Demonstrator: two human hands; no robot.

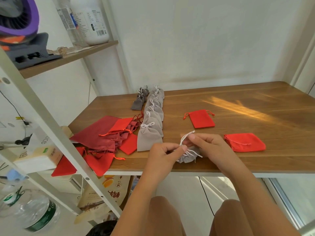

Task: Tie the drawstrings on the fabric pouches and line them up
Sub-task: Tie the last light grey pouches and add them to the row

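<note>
Curled fingers (pixel 183 148) of the left hand (pixel 162 153) and right hand (pixel 210 145) pinch a white drawstring (pixel 184 136); the grey pouch (pixel 188 158) lies beneath them on the counter (pixel 255 106).

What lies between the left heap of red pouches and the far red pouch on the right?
The row of tied grey pouches, per the head view.

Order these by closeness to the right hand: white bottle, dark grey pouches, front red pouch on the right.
1. Front red pouch, just right of the right hand.
2. Dark grey pouches, back left of the table.
3. White bottle, up on the shelf.
</note>
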